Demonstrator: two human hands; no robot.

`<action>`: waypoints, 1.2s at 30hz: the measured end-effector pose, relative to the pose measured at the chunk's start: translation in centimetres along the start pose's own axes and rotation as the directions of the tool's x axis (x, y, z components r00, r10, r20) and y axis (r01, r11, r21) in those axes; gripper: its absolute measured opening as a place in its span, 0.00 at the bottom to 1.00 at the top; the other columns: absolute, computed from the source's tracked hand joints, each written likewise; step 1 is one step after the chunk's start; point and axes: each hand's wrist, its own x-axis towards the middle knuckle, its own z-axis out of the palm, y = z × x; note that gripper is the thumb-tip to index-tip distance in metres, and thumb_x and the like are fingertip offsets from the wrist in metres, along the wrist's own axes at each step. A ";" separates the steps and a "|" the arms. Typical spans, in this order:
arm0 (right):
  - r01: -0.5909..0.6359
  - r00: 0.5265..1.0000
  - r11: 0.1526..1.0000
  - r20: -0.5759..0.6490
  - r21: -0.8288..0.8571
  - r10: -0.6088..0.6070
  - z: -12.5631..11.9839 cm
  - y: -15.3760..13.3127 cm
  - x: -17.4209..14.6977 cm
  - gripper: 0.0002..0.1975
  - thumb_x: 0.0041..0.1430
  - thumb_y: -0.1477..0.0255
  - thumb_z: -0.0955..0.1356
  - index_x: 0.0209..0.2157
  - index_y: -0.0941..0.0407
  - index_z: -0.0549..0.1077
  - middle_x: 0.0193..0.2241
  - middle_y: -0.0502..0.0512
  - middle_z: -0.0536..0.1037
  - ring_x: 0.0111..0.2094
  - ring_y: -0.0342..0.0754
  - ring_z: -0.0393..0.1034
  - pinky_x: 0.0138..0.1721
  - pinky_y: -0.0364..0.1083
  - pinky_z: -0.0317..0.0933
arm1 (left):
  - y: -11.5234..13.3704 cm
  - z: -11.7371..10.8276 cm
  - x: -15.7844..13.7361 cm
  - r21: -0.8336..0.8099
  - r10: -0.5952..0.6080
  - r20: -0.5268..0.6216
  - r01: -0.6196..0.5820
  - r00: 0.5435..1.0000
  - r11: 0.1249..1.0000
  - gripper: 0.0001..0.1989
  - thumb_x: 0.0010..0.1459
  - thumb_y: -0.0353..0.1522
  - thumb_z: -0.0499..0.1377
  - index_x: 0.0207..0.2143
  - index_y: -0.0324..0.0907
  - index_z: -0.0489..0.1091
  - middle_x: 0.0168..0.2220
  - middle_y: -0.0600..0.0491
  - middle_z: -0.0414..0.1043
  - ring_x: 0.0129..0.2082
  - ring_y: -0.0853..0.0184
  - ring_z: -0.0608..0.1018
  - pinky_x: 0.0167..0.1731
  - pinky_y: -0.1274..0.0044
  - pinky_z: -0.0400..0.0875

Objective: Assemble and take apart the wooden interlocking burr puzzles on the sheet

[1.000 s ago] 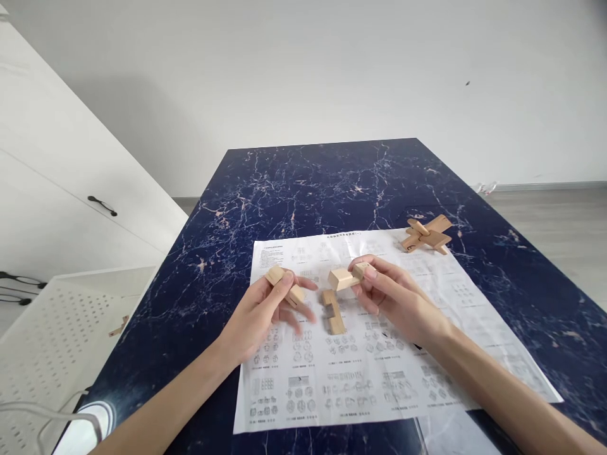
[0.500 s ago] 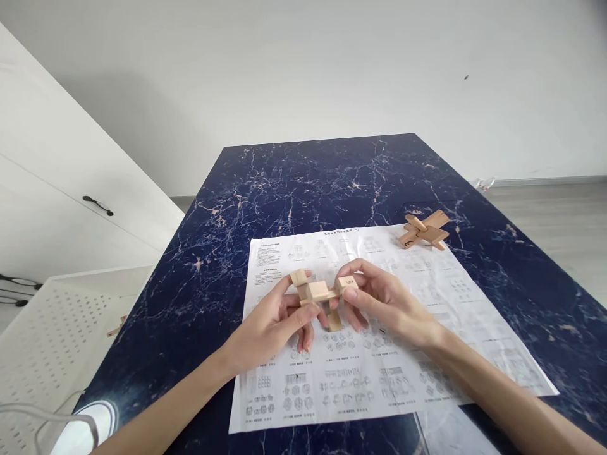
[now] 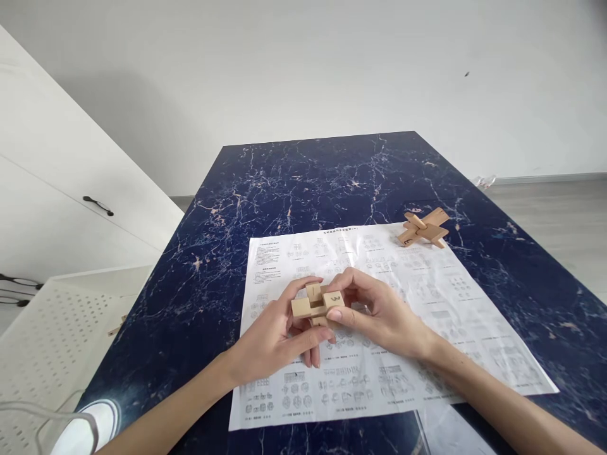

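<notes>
Two notched wooden pieces were held crossed, one laid over the other, above the printed paper sheet, near its middle. They were made of pale, smooth wood, squared at the ends and cut with crisp edges. One piece was stretched roughly from left to right; its two block-like ends were joined by a thinner, cut-down middle. On the right end a dark curved mark, much like a 3, was borne, while the visible faces of the left end were plain. The other piece was set across it, its far end marked with a short dark stroke, and its near end partly covered. Between the ends a shadowed hollow was left open. How deeply the notches were seated could not be told.

The crossing piece was gripped by the left hand, with the index finger at its far end and the thumb at its near end. The marked right end was pinched between the thumb and fingers of the right hand. A darker wooden cross-shaped assembly was seen at the sheet's far right corner, on the blue veined table.
</notes>
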 end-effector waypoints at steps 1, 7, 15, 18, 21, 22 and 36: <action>0.004 1.000 1.000 -0.012 -0.023 -0.005 0.0 0.1 0.0 0.17 0.69 0.53 0.72 0.38 0.51 0.71 0.30 0.52 0.79 0.29 0.48 0.72 0.32 0.49 0.67 | 0.1 0.0 0.0 0.002 0.001 0.000 -0.001 1.000 1.000 0.34 0.70 0.40 0.65 0.71 0.49 0.52 0.35 0.55 0.79 0.27 0.66 0.83 0.31 0.73 0.80; 0.012 0.999 0.992 -0.029 -0.122 -0.016 -0.1 0.1 -0.2 0.16 0.71 0.54 0.71 0.37 0.51 0.71 0.29 0.52 0.77 0.27 0.47 0.66 0.28 0.47 0.62 | -0.1 0.1 -0.2 0.003 0.065 -0.012 -0.065 0.998 0.998 0.31 0.69 0.40 0.66 0.67 0.48 0.57 0.38 0.53 0.79 0.27 0.69 0.80 0.30 0.73 0.78; 0.014 1.000 0.986 -0.005 -0.168 -0.015 -0.2 -0.1 -0.4 0.16 0.72 0.54 0.70 0.37 0.52 0.70 0.27 0.51 0.76 0.26 0.45 0.65 0.26 0.46 0.59 | -0.5 0.2 -0.4 -0.009 0.095 0.017 -0.095 0.995 0.995 0.32 0.68 0.39 0.68 0.68 0.50 0.58 0.39 0.52 0.81 0.29 0.69 0.79 0.30 0.75 0.79; 0.009 1.000 0.985 0.001 -0.175 -0.009 -0.2 -0.3 -0.4 0.17 0.72 0.54 0.69 0.37 0.53 0.70 0.26 0.50 0.76 0.26 0.45 0.65 0.25 0.45 0.57 | -0.6 0.2 -0.4 0.016 0.148 0.010 -0.148 0.989 0.989 0.33 0.67 0.37 0.68 0.68 0.49 0.59 0.40 0.51 0.82 0.30 0.67 0.81 0.29 0.75 0.80; 0.001 0.999 0.993 0.044 -0.120 0.004 -0.1 -0.6 -0.3 0.17 0.72 0.55 0.70 0.37 0.53 0.69 0.26 0.50 0.78 0.25 0.45 0.65 0.26 0.45 0.58 | -0.7 0.0 -0.4 0.079 0.249 0.016 -0.250 0.968 0.965 0.32 0.67 0.35 0.68 0.68 0.49 0.59 0.42 0.50 0.83 0.37 0.63 0.84 0.37 0.72 0.82; -0.009 0.998 0.995 0.056 -0.097 0.015 0.0 -0.6 -0.3 0.17 0.72 0.55 0.71 0.36 0.53 0.69 0.27 0.50 0.79 0.25 0.44 0.65 0.26 0.45 0.58 | -0.8 -0.1 -0.4 0.109 0.267 0.010 -0.266 0.964 0.958 0.31 0.68 0.35 0.68 0.68 0.49 0.60 0.42 0.51 0.83 0.38 0.63 0.84 0.39 0.71 0.82; -0.080 0.985 0.997 0.153 -0.003 0.079 -0.1 -1.4 -0.2 0.21 0.72 0.52 0.70 0.32 0.54 0.69 0.26 0.48 0.73 0.26 0.42 0.57 0.27 0.46 0.50 | -1.2 -0.2 -0.2 0.335 0.383 -0.036 -0.350 0.923 0.875 0.16 0.76 0.40 0.55 0.60 0.44 0.68 0.35 0.52 0.80 0.31 0.65 0.83 0.30 0.76 0.78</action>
